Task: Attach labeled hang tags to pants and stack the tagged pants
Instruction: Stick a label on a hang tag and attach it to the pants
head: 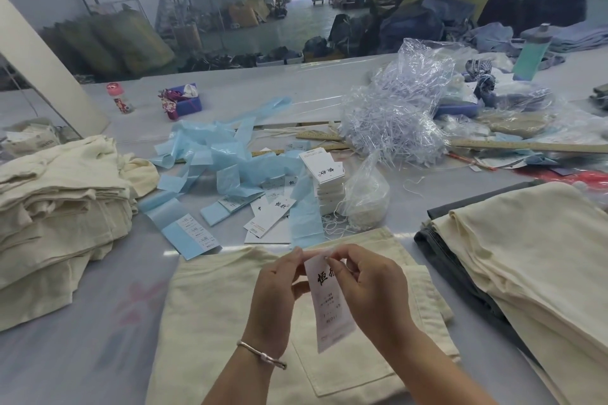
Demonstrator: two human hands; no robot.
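Hands meet above a cream pair of pants (230, 322) spread flat on the worktop (82, 355): the left hand (276, 293) and right hand (368, 289) both pinch the top edge of a white hang tag (329, 302), which hangs down between them with black printed characters facing up. Beyond lie loose tags (269, 217), a stack of tags (324, 174) and blue backing strips (227, 154). Folded cream pants are stacked at the left (56, 207) and at the right (526, 256).
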